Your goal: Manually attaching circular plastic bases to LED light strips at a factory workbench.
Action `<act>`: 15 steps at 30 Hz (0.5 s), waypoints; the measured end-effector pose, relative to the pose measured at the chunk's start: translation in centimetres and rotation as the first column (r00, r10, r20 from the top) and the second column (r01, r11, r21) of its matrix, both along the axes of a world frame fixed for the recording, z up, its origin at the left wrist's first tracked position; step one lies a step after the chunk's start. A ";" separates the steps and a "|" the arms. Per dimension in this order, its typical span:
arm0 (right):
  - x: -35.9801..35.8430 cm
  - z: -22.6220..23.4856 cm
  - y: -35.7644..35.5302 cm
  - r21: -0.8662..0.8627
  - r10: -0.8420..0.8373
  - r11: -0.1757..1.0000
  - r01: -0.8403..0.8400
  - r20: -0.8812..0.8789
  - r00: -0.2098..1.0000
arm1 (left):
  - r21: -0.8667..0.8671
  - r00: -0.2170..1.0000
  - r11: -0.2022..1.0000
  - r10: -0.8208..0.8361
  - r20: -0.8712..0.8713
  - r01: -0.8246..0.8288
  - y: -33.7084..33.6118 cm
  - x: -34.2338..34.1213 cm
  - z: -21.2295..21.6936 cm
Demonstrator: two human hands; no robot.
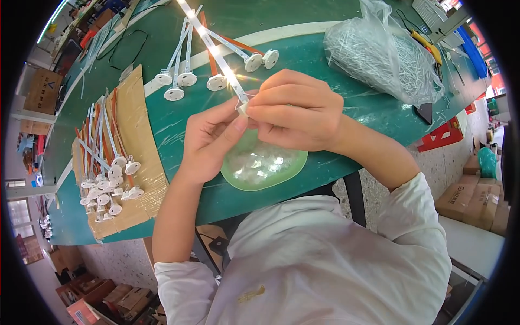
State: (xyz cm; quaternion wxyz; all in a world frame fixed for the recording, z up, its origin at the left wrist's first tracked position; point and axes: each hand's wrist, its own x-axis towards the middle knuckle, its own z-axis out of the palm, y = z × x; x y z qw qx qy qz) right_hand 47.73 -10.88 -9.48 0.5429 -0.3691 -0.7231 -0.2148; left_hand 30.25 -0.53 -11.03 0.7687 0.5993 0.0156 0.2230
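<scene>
A lit LED strip (pixel 218 53) runs from the far edge of the view down to my fingertips. My left hand (pixel 208 141) is closed, thumb and fingers pinching the strip's near end from the left. From the right, my right hand (pixel 300 111) pinches at the same end, where a small whitish piece and thin, wire-like bits show; the fingers partly hide them. Beneath both hands sits a light green bowl (pixel 250 186) holding many small clear pieces. Beyond my hands lie several unlit strips with round white end pieces (pixel 187 79), some strips white, some orange.
On the left, a cardboard sheet (pixel 143 184) carries a pile of strips with round white ends (pixel 111 181). A clear plastic bag (pixel 374 59) full of thin clear sticks stands at the right, near yellow-handled pliers (pixel 428 46). A red crate (pixel 441 134) and cardboard boxes (pixel 468 200) stand beyond the table's right edge.
</scene>
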 end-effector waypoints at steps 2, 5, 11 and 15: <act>0.0 0.0 0.1 0.009 0.007 1.000 -0.007 -0.016 1.000 | -0.018 1.000 1.000 -0.007 0.015 0.007 0.2 0.0 -0.1; 0.2 0.2 0.1 -0.029 0.024 0.999 -0.025 -0.024 0.999 | -0.062 1.000 0.998 -0.021 0.016 0.022 0.6 0.0 0.2; 1.0 0.5 -0.2 -0.067 0.093 0.994 -0.092 0.020 0.995 | -0.082 0.985 0.984 -0.154 0.075 0.160 1.1 -0.1 0.6; 0.9 0.4 -0.4 -0.065 0.095 0.994 -0.092 0.045 0.994 | -0.068 0.996 0.994 -0.083 0.033 0.085 0.7 -0.2 0.4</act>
